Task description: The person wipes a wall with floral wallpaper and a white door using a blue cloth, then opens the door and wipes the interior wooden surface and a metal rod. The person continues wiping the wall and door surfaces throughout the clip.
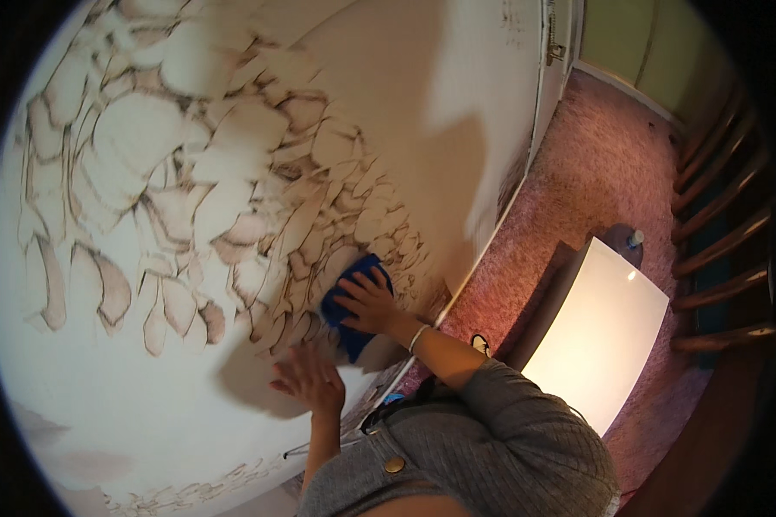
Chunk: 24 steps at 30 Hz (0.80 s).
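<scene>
A blue cloth is pressed against a pale wall covered with brown line drawings of rounded, stone-like shapes. My right hand lies over the cloth with its fingers spread, holding it to the wall; a light band circles that wrist. Just below and to the left, my left hand is held up with its fingers apart and nothing in it. Whether its fingertips touch the wall cannot be made out. Parts of the drawing are hidden behind the cloth and hands.
Behind my right arm stands a white, glossy-topped table, with a bottle by its far corner. Pink carpet covers the floor. Wooden slats line the right side, and a shoe shows near the wall's base.
</scene>
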Motion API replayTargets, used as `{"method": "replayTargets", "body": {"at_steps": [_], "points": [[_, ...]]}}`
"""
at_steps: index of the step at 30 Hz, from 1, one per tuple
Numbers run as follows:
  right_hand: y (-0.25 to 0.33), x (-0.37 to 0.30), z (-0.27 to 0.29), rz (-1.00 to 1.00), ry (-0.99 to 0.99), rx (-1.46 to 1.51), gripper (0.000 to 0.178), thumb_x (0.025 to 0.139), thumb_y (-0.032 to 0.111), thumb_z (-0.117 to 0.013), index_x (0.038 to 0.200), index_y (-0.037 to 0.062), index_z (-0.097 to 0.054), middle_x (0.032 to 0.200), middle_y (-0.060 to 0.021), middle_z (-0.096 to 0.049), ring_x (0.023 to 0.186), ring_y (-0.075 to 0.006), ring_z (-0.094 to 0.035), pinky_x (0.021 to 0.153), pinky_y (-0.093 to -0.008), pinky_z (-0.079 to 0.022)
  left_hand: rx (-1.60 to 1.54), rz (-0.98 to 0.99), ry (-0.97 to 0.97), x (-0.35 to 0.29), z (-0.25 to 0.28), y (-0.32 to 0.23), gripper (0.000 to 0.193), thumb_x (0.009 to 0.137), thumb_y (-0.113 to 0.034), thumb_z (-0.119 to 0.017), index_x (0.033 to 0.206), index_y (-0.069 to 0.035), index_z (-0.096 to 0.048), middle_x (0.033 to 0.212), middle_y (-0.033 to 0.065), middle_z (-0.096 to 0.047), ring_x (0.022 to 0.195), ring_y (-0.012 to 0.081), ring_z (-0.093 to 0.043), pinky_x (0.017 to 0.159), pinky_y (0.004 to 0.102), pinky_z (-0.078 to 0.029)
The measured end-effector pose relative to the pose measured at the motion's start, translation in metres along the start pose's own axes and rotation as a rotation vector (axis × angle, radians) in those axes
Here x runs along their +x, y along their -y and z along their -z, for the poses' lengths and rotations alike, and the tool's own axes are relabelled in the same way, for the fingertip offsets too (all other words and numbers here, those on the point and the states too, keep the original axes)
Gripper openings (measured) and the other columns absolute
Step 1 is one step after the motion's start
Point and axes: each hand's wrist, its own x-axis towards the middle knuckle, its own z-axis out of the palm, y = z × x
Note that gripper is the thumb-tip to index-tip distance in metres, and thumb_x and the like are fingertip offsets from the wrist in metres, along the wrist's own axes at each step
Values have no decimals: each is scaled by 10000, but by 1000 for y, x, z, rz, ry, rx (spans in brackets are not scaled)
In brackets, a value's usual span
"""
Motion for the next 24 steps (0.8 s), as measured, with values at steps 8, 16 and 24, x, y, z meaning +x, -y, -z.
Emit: {"method": "replayTargets", "body": {"at_steps": [8, 16, 24], "points": [[-81, 23, 28, -664, -268, 38, 642, 1011, 329, -526, 1532, 34, -293, 1632, -174, -207, 1511, -376, -148, 1200, -549, -114, -30, -171, 45, 74, -14, -58, 489, 956, -268, -553, 1440, -201, -537, 1578, 69, -388, 1517, 384, -164, 1189, 585, 78], [-51, 74, 29, -373, -79, 103, 559, 945, 399, -604, 1407, 94, -525, 1601, -139, -304, 1481, -354, -254, 1179, -572, -152, -2, 32, -115, 99, -7, -54, 487, 958, -273, -569, 1429, -155, -544, 1573, 165, -370, 1507, 437, -144, 1177, 615, 57], [-115, -23, 38, -475, 111, 104, 592, 907, 369, -661, 1386, 56, -511, 1580, -158, -319, 1473, -357, -255, 1184, -585, -167, -4, -64, 87, 42, -66, -108, 459, 935, -232, -586, 1393, -199, -593, 1531, 61, -459, 1487, 369, -257, 1193, 608, -18]]}}
